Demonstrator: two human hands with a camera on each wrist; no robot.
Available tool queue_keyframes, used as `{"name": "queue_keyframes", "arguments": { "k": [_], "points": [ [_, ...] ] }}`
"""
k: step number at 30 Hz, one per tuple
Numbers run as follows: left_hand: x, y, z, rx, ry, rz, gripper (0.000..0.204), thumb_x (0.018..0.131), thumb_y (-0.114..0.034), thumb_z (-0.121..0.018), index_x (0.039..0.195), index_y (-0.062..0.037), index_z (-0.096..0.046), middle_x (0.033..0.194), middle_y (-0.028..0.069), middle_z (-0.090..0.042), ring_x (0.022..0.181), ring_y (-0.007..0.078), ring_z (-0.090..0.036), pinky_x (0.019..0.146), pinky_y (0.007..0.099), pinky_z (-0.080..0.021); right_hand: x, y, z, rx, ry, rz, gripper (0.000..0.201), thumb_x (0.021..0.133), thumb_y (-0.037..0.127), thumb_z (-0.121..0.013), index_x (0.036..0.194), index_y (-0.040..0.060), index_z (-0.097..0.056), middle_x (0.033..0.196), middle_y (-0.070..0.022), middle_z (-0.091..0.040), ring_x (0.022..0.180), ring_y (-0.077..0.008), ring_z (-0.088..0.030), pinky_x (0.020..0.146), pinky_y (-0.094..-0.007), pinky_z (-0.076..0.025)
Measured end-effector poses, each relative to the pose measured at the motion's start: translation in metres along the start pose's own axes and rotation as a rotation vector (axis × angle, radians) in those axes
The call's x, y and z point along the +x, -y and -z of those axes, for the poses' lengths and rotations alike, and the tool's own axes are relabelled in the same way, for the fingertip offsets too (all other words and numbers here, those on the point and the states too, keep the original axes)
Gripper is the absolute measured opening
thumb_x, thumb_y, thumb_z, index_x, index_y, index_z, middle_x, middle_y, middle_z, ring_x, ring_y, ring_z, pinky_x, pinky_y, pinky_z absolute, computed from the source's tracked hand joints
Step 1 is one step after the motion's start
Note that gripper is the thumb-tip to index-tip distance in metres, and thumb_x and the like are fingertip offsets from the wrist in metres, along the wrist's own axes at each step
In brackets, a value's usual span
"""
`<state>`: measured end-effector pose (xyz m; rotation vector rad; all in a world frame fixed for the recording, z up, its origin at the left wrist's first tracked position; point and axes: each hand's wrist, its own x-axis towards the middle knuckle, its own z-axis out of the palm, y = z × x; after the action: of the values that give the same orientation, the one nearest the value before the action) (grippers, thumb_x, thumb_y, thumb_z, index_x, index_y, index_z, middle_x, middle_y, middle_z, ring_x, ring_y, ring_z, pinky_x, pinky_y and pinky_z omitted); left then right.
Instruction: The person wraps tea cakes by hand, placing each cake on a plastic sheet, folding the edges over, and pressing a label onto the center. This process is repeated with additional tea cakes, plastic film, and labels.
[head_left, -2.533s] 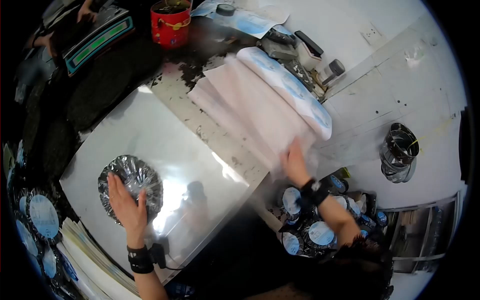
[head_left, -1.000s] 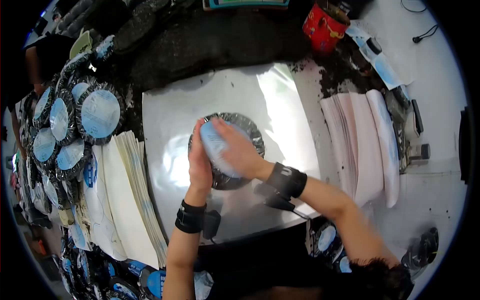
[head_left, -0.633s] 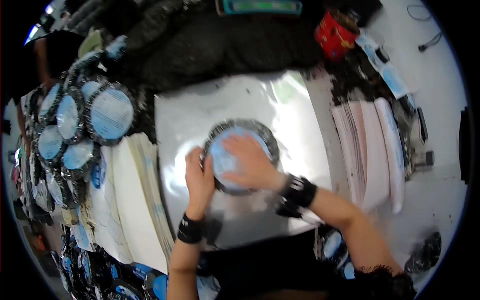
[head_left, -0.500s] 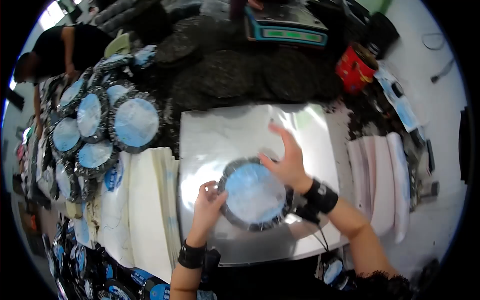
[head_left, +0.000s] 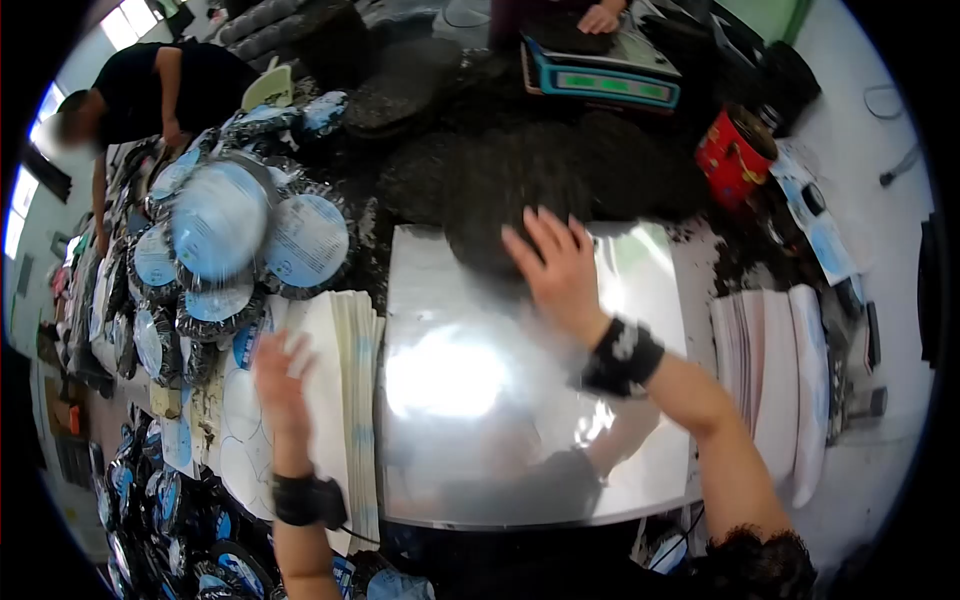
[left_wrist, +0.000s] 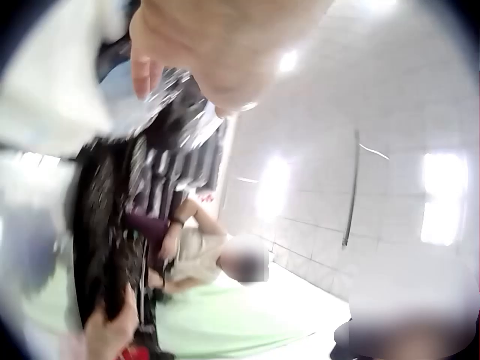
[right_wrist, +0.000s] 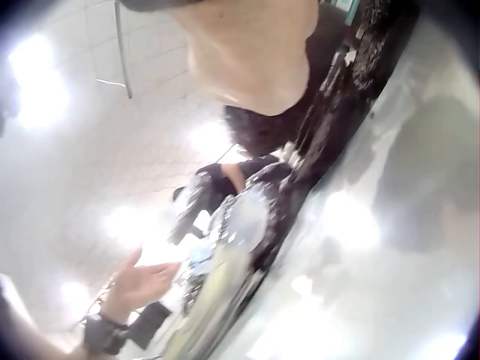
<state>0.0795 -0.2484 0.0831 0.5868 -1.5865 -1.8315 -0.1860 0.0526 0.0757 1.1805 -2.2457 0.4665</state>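
A dark round disc [head_left: 490,195], blurred, overlaps the back edge of the shiny metal sheet [head_left: 440,300]. My right hand [head_left: 562,275] grips its near edge, fingers on top and the thumb hidden. Over the paper stack [head_left: 315,400], my left hand [head_left: 282,385] is empty with its fingers loosely spread; the right wrist view also shows this open left hand [right_wrist: 142,286]. Beyond it a blurred wrapped disc with a blue label [head_left: 220,220] appears above the pile of wrapped discs [head_left: 308,240]. Whether it touches them I cannot tell.
More dark discs [head_left: 630,165] lie behind the sheet, with a scale [head_left: 610,85] farther back. At right stand a red bucket [head_left: 735,155] and folded pink-white sheets [head_left: 775,390]. A person [head_left: 180,90] bends at the far left; another person's hand [head_left: 600,18] is at the scale.
The labelled wrapped disc has left the metal sheet for the left-hand pile, out of my hands. My left hand has moved left; my right hand has taken hold of a dark disc.
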Motion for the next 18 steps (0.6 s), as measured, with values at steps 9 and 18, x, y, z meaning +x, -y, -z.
{"name": "queue_keyframes", "arguments": {
  "k": [9,18],
  "points": [
    [-0.115,0.105,-0.175,0.184,0.132,0.009,0.073,0.103,-0.018,-0.058,0.159,0.0067,-0.018,0.165,0.0247,-0.022,0.156,0.0330,-0.018,0.126,0.0398,-0.016,-0.088,0.015,0.073,0.283,0.066,-0.280,0.080,0.085,0.046,-0.077,0.144,-0.0013,-0.051,0.144,-0.0236,-0.053,0.125,-0.0423,-0.053,0.102,-0.0493,-0.045],
    [-0.080,0.091,-0.205,0.504,0.343,-0.077,0.083,0.084,-0.004,-0.078,0.155,0.0015,-0.036,0.143,0.0180,-0.051,0.131,0.0307,-0.053,0.110,0.0382,-0.043,-0.165,0.014,0.040,0.539,0.102,-0.811,0.078,0.092,0.045,-0.071,0.148,-0.0023,-0.044,0.143,-0.0282,-0.053,0.134,-0.0457,-0.049,0.115,-0.0510,-0.037]
  ]
}}
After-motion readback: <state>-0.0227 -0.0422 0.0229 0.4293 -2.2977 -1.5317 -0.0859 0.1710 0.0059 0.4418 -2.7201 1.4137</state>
